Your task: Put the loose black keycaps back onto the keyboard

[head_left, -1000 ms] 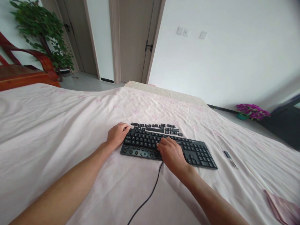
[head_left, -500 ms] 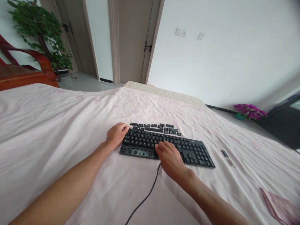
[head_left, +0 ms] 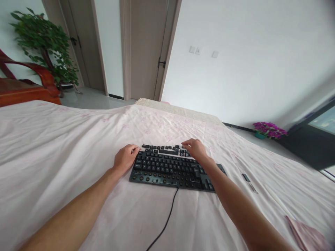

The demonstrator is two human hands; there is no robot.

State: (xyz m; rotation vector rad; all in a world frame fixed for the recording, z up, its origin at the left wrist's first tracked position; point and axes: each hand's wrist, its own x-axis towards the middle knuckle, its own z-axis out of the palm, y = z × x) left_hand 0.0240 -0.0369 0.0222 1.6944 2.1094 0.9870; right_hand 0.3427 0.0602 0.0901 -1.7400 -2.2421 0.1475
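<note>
A black keyboard (head_left: 167,167) lies on the pink bedsheet. Its nearest rows show bare switches (head_left: 148,179) where keycaps are off. Beyond its far edge, several loose black keycaps (head_left: 162,147) and a long bar keycap (head_left: 168,152) lie in rough rows. At the keyboard's far left corner, my left hand (head_left: 126,157) is closed, with thumb and curled fingers against that end. My right hand (head_left: 196,149) reaches across the keyboard to the right part of the loose keycaps. Its thumb and fingers are pinched together at a small dark keycap, mostly covered by the fingertips.
A black cable (head_left: 167,219) runs from the keyboard towards me. To the right lie a small tool with a dark handle and wire end (head_left: 246,178) and a folded pink cloth (head_left: 305,232). A wooden chair (head_left: 28,92) and potted plants stand beyond the bed.
My right hand has moved from the keyboard's near rows up and away to the loose keycaps. My left hand stays at the left end. The view has shifted slightly.
</note>
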